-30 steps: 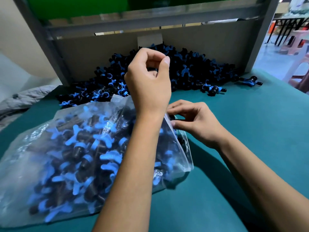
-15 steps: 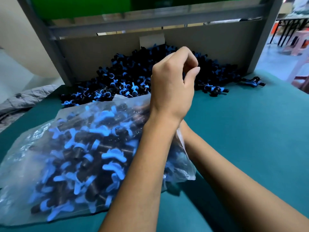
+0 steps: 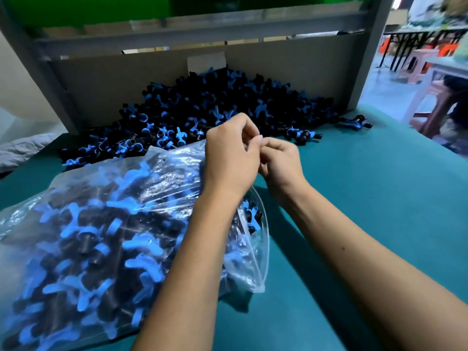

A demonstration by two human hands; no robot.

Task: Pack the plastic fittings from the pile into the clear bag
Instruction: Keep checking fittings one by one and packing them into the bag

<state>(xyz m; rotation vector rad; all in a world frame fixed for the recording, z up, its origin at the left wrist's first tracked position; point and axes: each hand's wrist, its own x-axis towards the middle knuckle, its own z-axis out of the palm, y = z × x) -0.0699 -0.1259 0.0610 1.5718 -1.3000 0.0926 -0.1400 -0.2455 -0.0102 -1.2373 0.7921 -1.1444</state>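
At eight o'clock my bag (image 3: 106, 224) lay nearly full; at centre my left hand (image 3: 230, 158) and right hand (image 3: 281, 160) met, fingers curled, pinching something I couldn't make out; a big pile (image 3: 217, 107) remained at twelve.

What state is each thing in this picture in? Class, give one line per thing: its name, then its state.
Clear bag: lying on its side, nearly full of fittings, mouth not sealed.
Pile of fittings: heaped loose against the cardboard back panel.
Left hand: fingers curled, pinching at the bag's mouth.
Right hand: fingers curled, meeting the left hand's fingertips.
Stray fittings: lying apart on the green table.
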